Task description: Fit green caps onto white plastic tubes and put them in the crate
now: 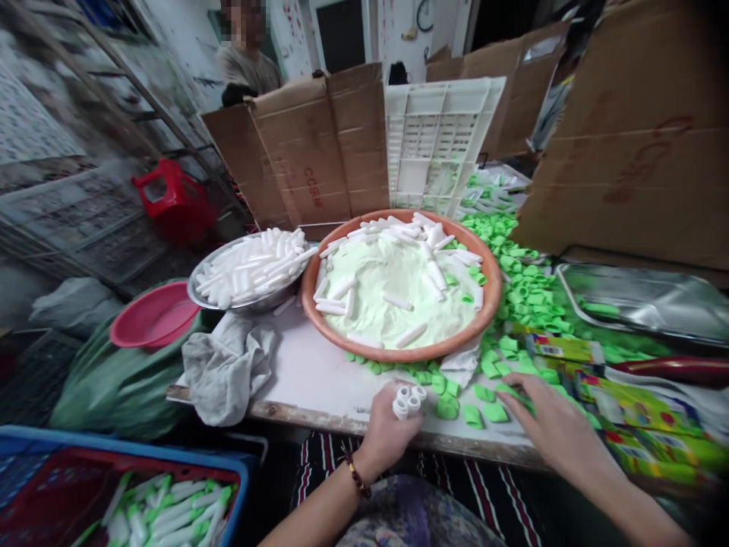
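Head view: left fingers [402,434] seemingly grip tubes [406,401].

The basin [399,354] sits mid-frame on the counter [319,387]. A steel bowl [250,305] stands directly left of it, with a cloth [228,372] before the bowl. Plastic caps [527,292] lie right of the basin, a steel tray [643,300] farther right. Cardboard sheets [319,144] stand behind the basin; a crate [130,439] occupies the lower left of the frame.

A cramped manual workshop: heaps of green plastic caps [527,285] and white plastic tubes [250,266] crowd the bench [319,387], with cardboard sheets [626,144] and a plastic crate [438,144] propped up behind.
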### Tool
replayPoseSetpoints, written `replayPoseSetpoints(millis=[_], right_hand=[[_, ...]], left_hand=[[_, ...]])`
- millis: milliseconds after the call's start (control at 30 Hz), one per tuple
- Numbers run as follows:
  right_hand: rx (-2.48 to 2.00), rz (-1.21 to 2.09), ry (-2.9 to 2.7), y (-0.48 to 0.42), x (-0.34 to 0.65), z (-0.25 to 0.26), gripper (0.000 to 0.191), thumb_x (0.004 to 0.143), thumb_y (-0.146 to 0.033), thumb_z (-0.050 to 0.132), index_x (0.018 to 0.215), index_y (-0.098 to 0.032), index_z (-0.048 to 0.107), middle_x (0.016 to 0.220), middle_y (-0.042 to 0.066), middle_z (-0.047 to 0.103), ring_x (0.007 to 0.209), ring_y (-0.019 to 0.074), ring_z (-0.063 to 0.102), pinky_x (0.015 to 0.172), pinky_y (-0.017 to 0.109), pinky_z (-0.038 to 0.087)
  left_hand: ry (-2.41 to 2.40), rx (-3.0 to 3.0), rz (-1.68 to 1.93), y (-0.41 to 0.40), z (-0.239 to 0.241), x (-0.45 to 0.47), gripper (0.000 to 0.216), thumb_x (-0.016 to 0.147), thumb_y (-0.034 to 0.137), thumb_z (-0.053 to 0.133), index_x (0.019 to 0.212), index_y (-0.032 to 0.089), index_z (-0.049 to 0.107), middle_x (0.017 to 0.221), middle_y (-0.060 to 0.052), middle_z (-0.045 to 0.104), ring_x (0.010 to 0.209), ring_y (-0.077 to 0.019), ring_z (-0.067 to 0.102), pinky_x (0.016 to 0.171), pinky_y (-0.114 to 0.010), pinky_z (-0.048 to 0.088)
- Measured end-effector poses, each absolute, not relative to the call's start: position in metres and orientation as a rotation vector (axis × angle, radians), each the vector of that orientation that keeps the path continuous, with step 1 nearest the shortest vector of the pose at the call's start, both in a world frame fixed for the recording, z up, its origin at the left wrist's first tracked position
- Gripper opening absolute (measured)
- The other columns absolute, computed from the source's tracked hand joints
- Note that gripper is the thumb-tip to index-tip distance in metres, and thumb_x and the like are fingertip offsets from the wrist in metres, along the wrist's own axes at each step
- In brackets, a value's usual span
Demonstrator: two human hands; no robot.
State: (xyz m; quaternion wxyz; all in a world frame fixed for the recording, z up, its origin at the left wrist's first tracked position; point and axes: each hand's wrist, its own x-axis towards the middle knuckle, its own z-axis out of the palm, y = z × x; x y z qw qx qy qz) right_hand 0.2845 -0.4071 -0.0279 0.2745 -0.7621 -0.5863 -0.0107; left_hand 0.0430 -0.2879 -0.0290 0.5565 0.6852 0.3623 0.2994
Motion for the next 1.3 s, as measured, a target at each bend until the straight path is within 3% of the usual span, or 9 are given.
replayPoseSetpoints(millis=[167,500,767,1100,1300], right_hand=[[-1.783,0.509,-1.611,-0.369,0.229,0.016,0.027,0.091,-0.039,0.052,0.105,-0.023,0.067,0.104,0.008,0.068,0.088,0.0215,0.063,0.079,0.037,0.052],[-1.688,0.746,-1.975,-0.342,0.21,0.04,0.021,0.091,-0.029,0.052,0.096,-0.025,0.073,0.083,0.004,0.063,0.078,0.0186,0.06,0.067,0.029,0.046],[-1.658,0.977,-2.016,-0.324,0.217,0.059,0.021,0.09,-0.027,0.055,0.078,-0.023,0.073,0.074,0.001,0.06,0.071,0.0156,0.056,0.062,0.026,0.039],[-1.78,0.78,-1.739,-0.35,0.214,0.034,0.028,0.097,-0.032,0.045,0.102,-0.023,0.071,0.083,0.004,0.058,0.079,0.0171,0.057,0.07,0.029,0.044],[-1.726,0.684,-1.726,-0.354,0.202,0.031,0.031,0.097,-0.027,0.041,0.095,-0.019,0.07,0.081,0.005,0.058,0.078,0.0175,0.056,0.069,0.03,0.044]], left_hand=[[0.875,1.71,0.686,-0.289,-0.031,0.044,0.022,0.064,0.003,0.056,0.079,0.017,0.063,0.073,0.001,0.064,0.069,-0.0153,0.056,0.067,-0.025,0.045],[0.852,1.98,0.698,-0.296,-0.032,0.044,0.008,0.08,0.015,0.057,0.077,0.018,0.064,0.075,-0.004,0.068,0.069,-0.0186,0.06,0.067,-0.028,0.045],[0.773,2.038,0.692,-0.292,-0.039,0.044,0.013,0.085,0.019,0.053,0.075,0.019,0.061,0.072,-0.005,0.066,0.067,-0.0186,0.06,0.066,-0.028,0.046],[0.833,1.903,0.664,-0.289,-0.034,0.046,0.022,0.08,0.008,0.05,0.092,0.018,0.066,0.086,-0.005,0.071,0.078,-0.0197,0.064,0.073,-0.03,0.05],[0.82,1.993,0.672,-0.29,-0.031,0.047,0.017,0.082,0.01,0.049,0.083,0.018,0.065,0.079,-0.005,0.07,0.071,-0.0191,0.063,0.068,-0.029,0.048]])
